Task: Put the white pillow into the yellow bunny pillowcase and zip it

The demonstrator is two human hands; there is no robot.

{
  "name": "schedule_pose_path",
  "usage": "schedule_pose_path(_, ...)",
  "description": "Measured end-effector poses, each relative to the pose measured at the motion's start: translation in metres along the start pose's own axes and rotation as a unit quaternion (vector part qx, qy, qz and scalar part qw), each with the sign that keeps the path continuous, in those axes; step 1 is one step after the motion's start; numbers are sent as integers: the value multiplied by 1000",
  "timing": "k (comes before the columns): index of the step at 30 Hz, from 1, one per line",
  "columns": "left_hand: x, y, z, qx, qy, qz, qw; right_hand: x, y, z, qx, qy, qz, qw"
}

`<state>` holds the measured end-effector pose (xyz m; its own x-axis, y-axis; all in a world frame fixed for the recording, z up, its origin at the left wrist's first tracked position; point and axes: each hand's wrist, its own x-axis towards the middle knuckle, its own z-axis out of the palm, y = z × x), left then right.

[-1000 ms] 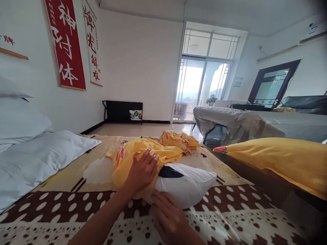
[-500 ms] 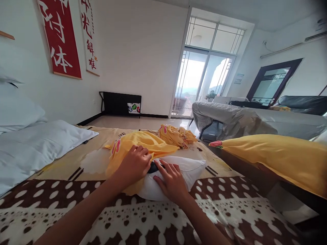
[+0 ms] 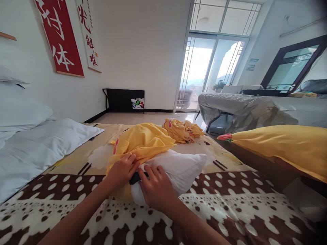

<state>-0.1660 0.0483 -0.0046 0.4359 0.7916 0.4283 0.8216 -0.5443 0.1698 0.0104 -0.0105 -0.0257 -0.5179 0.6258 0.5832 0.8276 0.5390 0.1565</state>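
A white pillow (image 3: pixel 185 166) lies on the patterned blanket in front of me, its left end covered by a yellow pillowcase (image 3: pixel 146 136). My left hand (image 3: pixel 124 172) is closed on the pillowcase's bunched edge. My right hand (image 3: pixel 157 187) presses curled fingers onto the pillow's white cover and grips it. Between both hands shows a small black piece (image 3: pixel 135 178), perhaps a label, partly hidden by my fingers. Crumpled yellow fabric (image 3: pixel 180 131) with a printed pattern lies just beyond the pillowcase.
White pillows (image 3: pixel 51 149) are piled along the left. At the right, a filled yellow pillow (image 3: pixel 278 143) rests beside the blanket (image 3: pixel 84 207). Farther back stand a plastic-covered table (image 3: pixel 237 109), a black folded panel (image 3: pixel 120 98) against the wall, and a glass door (image 3: pixel 199 68).
Both hands have moved left and slightly nearer to me, along the pillowcase edge. More of the white pillow shows to the right of my right hand. The camera view has shifted slightly.
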Motion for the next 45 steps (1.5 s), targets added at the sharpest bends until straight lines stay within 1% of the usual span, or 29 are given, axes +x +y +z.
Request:
schedule_pose_path(2,-2,3,-7,14,-49,13,999,3,2,2,21,-29,6,999)
schedule_pose_path(3,-3,6,-11,24,-62,24,998,3,4,3,30,-39,10,999)
schedule_pose_path(5,-6,9,-17,45,-66,53,995,1,5,3,40,-49,21,998)
schedule_pose_path(9,-14,12,-20,78,-46,101,991,-4,5,2,38,-57,23,997)
schedule_pose_path(13,-18,17,-20,102,-10,107,989,-5,3,-2,32,-66,12,997)
schedule_pose_path(15,-18,21,-22,90,0,110,990,-2,3,-6,34,-84,1,996)
schedule_pose_path(19,-19,24,-25,23,17,112,993,6,1,-13,26,-127,-6,992)
schedule_pose_path(22,-21,25,-26,-4,39,119,992,11,-2,-9,19,-138,-10,990)
schedule_pose_path(24,-22,26,-26,-4,49,121,991,12,-4,0,15,-118,-18,993)
schedule_pose_path(26,-21,30,-24,9,51,117,992,9,-6,13,10,-78,-23,997)
schedule_pose_path(28,-21,35,-19,37,56,118,991,4,-6,25,1,-40,-13,999)
schedule_pose_path(29,-21,38,-16,56,67,123,989,1,-6,30,-4,-28,-5,1000)
schedule_pose_path(31,-21,42,-8,108,107,134,979,-4,-3,32,-8,-12,13,1000)
schedule_pose_path(34,-24,42,5,186,177,151,955,-12,6,18,4,-5,11,1000)
schedule_pose_path(36,-25,38,12,213,197,164,943,-19,13,4,25,-15,-12,1000)
schedule_pose_path(38,-25,34,14,211,206,173,940,-26,19,-9,43,-23,-37,998)
schedule_pose_path(41,-21,28,11,181,229,174,940,-43,30,-19,40,-24,-62,997)
schedule_pose_path(43,-19,24,8,167,243,173,940,-57,38,-23,12,-9,-45,999)
schedule_pose_path(45,-19,17,5,159,241,163,943,-68,47,-28,-24,16,-10,1000)
